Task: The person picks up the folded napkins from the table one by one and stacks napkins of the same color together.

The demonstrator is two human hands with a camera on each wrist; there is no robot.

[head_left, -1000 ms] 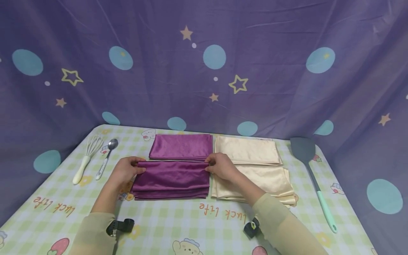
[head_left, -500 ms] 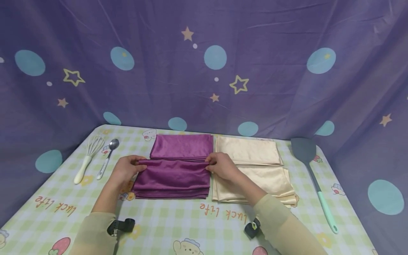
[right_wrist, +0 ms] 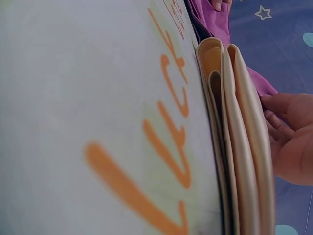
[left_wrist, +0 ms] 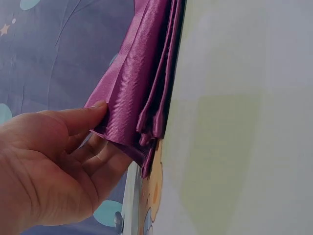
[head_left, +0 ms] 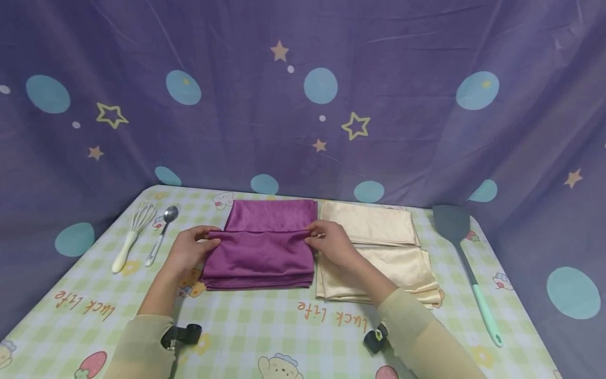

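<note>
A folded purple satin cloth (head_left: 260,258) lies in front of me, its far edge raised between my hands. My left hand (head_left: 188,248) pinches the far left corner, thumb on the near side; the left wrist view shows the thumb over the purple cloth (left_wrist: 129,88) and the fingers behind it. My right hand (head_left: 333,243) pinches the far right corner. The raised edge overlaps a second folded purple cloth (head_left: 272,215) lying behind. In the right wrist view my right hand (right_wrist: 292,132) is partly hidden by the layered edge of a folded cream cloth (right_wrist: 244,142).
Two folded cream satin cloths, one far (head_left: 366,223) and one near (head_left: 388,271), lie to the right. A whisk (head_left: 133,237) and a spoon (head_left: 162,236) are at the left. A turner with a mint handle (head_left: 466,268) lies far right. Behind the table hangs a purple curtain (head_left: 236,131).
Both hands have moved slightly away from me, carrying the far edge of the near purple cloth up and over the front of the far one. Its near edge has shifted away too.
</note>
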